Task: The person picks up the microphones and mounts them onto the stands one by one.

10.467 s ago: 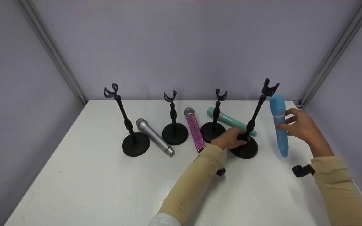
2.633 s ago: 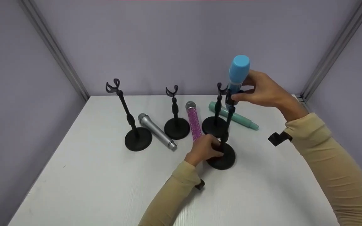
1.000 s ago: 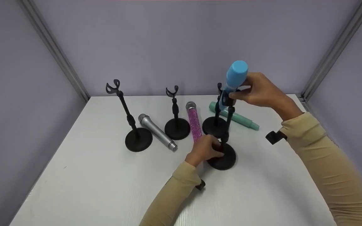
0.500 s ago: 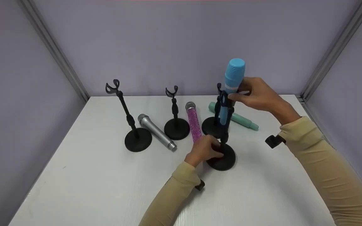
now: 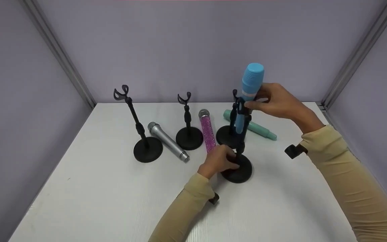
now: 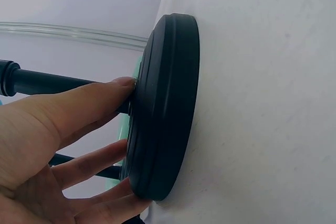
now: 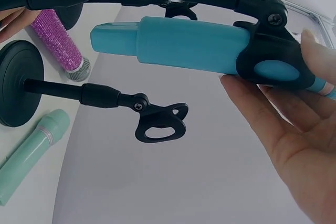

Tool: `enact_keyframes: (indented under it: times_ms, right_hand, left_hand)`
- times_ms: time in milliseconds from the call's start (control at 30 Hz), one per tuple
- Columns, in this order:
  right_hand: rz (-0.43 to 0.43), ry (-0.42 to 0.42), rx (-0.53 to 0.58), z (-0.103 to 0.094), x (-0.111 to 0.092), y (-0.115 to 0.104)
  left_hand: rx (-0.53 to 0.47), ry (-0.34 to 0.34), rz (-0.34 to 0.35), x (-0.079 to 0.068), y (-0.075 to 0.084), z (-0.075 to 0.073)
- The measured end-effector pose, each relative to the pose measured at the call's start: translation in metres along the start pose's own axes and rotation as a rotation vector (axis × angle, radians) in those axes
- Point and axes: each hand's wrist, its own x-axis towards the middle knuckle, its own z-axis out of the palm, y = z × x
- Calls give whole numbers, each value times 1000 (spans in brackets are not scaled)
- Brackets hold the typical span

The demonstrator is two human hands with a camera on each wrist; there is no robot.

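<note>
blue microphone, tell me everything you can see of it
The blue microphone looks like plastic: a wide textured head, a pale band below it, and a smooth body stepping down to a narrower tail. It sits head up and slightly tilted in the black clip of the nearest stand, with the right hand gripping it at the clip. Its tail touches nothing.

left hand (image 5: 218, 159): low, thumb and fingers gripping | right hand (image 5: 275, 101): raised higher, wrist bent, pinching
</note>
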Motion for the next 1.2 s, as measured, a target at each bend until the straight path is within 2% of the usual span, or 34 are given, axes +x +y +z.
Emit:
enact_keyframes:
  times_ms: [167, 467, 733, 933, 1200]
  right_hand:
    - [-4, -30, 41, -2, 0, 7]
    - [-18, -8, 127, 0, -1, 16]
    - [-61, -21, 194, 2, -1, 19]
    - [-43, -33, 207, 4, -1, 20]
    - [-12, -22, 167, 7, -3, 19]
  left_hand:
    - [0, 11, -2, 0, 0, 0]
    - [29, 18, 13, 1, -1, -1]
    - [39, 18, 3, 2, -1, 0]
    - [31, 13, 0, 1, -1, -1]
    - [42, 4, -16, 0, 0, -4]
